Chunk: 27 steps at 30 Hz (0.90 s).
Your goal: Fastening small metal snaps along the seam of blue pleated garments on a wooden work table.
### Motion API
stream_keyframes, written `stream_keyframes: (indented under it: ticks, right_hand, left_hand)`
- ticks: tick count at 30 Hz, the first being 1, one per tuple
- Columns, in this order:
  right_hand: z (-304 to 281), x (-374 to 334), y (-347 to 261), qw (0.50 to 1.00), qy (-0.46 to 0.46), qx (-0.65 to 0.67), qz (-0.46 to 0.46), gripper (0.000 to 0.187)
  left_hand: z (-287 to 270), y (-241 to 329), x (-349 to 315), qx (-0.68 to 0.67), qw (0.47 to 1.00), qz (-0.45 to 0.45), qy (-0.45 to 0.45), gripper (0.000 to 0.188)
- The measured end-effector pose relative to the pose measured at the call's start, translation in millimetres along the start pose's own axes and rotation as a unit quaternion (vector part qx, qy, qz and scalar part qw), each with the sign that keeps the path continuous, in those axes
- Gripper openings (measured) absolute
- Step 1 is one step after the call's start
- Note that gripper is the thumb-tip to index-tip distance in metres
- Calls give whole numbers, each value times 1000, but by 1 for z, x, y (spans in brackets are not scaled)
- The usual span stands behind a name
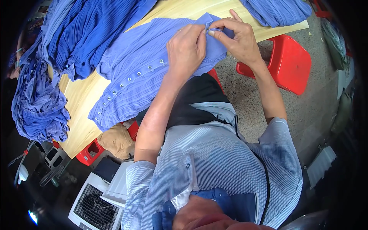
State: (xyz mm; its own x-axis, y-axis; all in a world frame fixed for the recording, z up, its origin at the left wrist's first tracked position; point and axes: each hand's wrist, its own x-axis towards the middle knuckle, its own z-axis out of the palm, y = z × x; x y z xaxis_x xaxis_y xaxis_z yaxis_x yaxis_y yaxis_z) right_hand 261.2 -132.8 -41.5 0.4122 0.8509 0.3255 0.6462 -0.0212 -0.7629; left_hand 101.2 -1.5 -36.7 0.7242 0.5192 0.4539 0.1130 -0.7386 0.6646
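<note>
A periwinkle-blue ribbed garment (153, 42) lies spread over the table edge and partly over my lap. A row of small metal ring-shaped fasteners runs along its near edge. Toward its far right end, my left hand (186, 48) pinches the cloth between thumb and fingers. My right hand (239, 40) meets it there, thumb and forefinger closed on the same fold. The two sets of fingertips nearly touch. Whether some small item sits between them is too fine to make out.
Blue ribbed garments pile up on the wooden table (76, 96) at left, and a folded blue garment (278, 11) lies at the far right. A red stool (293, 63) stands on the speckled floor to the right. A white slatted appliance (96, 205) is at lower left.
</note>
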Motion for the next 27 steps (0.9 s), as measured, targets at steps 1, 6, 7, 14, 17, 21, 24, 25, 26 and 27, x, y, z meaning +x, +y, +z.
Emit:
stream_keyframes:
  ticks: [1, 6, 7, 14, 17, 21, 24, 25, 26, 27]
  right_hand:
    - [0, 1, 0, 1000, -4, 6, 2, 15]
    - [0, 3, -1, 1000, 4, 11, -11, 14]
    - [0, 2, 0, 1000, 9, 13, -11, 14]
    - [0, 4, 0, 1000, 6, 14, -12, 13]
    - [0, 4, 3, 1000, 8, 6, -20, 14]
    - [-2, 6, 1, 999, -9, -15, -35, 14]
    - [-4, 8, -4, 998, -15, -35, -42, 13]
    - [-4, 9, -5, 997, -11, -49, -51, 12]
    - [-4, 9, -4, 997, -11, -48, -51, 12]
    - [-4, 10, -4, 998, -12, -48, -50, 11]
  left_hand:
    - [0, 0, 0, 0, 1000, 4, 5, 8]
    - [0, 0, 1, -1, 1000, 11, 7, 9]
    - [0, 0, 1, -2, 1000, 12, 5, 9]
    - [0, 0, -2, -12, 1000, -22, -5, 10]
    - [1, 0, 0, 5, 1000, 18, 16, 11]
    - [-1, 1, -2, -5, 1000, -4, 12, 13]
    - [1, -2, -2, -6, 1000, 10, 22, 14]
    - [2, -2, -2, -5, 999, 25, 31, 15]
    - [1, -3, -3, -5, 999, 25, 31, 15]
    - [1, -3, -4, -9, 999, 17, 33, 16]
